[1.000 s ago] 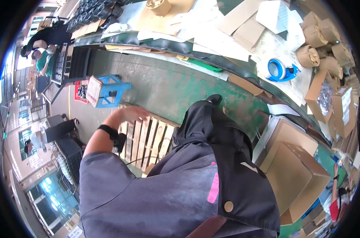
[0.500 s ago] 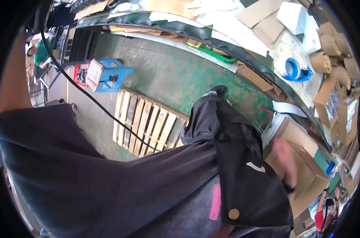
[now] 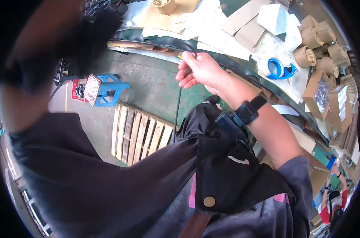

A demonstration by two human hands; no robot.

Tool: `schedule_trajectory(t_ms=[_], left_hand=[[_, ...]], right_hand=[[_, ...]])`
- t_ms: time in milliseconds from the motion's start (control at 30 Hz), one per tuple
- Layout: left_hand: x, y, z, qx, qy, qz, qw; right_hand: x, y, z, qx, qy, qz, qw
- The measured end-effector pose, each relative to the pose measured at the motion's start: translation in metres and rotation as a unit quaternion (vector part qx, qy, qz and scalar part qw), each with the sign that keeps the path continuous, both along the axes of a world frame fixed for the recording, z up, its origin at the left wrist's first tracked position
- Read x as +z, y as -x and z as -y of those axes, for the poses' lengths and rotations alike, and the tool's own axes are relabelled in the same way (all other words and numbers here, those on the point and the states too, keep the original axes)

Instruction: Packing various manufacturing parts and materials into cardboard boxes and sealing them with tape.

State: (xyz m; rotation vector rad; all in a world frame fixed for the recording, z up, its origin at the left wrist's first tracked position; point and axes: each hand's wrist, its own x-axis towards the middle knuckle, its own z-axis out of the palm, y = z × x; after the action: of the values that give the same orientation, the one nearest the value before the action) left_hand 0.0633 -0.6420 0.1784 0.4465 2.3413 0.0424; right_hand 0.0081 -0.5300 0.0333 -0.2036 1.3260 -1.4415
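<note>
My right hand (image 3: 197,71) is raised in front of my body, with thumb and index finger closed on a thin black cable (image 3: 179,101); the other fingers are loosely curled. Below the hand the cable hangs down past the pallet toward my clothes. A black strap (image 3: 251,110) with a dark box-shaped device (image 3: 229,121) circles my right wrist. At the upper left, my left hand (image 3: 55,18) is smeared by motion, its fingers impossible to make out. A dark blurred shape (image 3: 86,43) is beside it; I cannot tell what it is.
A workbench (image 3: 148,33) bears papers, cardboard, a blue tape dispenser (image 3: 281,68) and paper-wrapped rolls (image 3: 305,56). On the floor are a wooden pallet (image 3: 138,133), a blue stool (image 3: 112,87) and a red crate (image 3: 77,89). Another person (image 3: 334,202) works at the lower right.
My right hand has come up from beside the cardboard box at the right and now grips the cable. My left arm has swung into the upper left, and the cable has shifted.
</note>
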Motion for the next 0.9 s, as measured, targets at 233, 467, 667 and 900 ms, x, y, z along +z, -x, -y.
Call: schedule_trajectory(t_ms=[233, 467, 667, 900], left_hand=[[-0.138, -0.121, 0.002, 0.218, -0.043, 0.251, 0.942], [-0.253, -0.223, -0.028, 0.703, -0.268, 0.242, 0.613], [-0.307, -0.312, 0.041, 0.948, -0.271, -0.097, 0.139], [-0.234, -0.376, 0.166, 0.837, -0.377, -0.395, 0.036]], right_hand=[[0.005, -0.010, -0.001, 0.052, 0.159, -0.202, 0.965], [-0.020, 0.043, -0.069, 0.049, 0.079, -0.202, 0.975], [-0.032, 0.051, -0.211, -0.055, -0.094, -0.182, 0.977], [-0.074, 0.004, -0.368, -0.105, -0.286, -0.142, 0.942]])
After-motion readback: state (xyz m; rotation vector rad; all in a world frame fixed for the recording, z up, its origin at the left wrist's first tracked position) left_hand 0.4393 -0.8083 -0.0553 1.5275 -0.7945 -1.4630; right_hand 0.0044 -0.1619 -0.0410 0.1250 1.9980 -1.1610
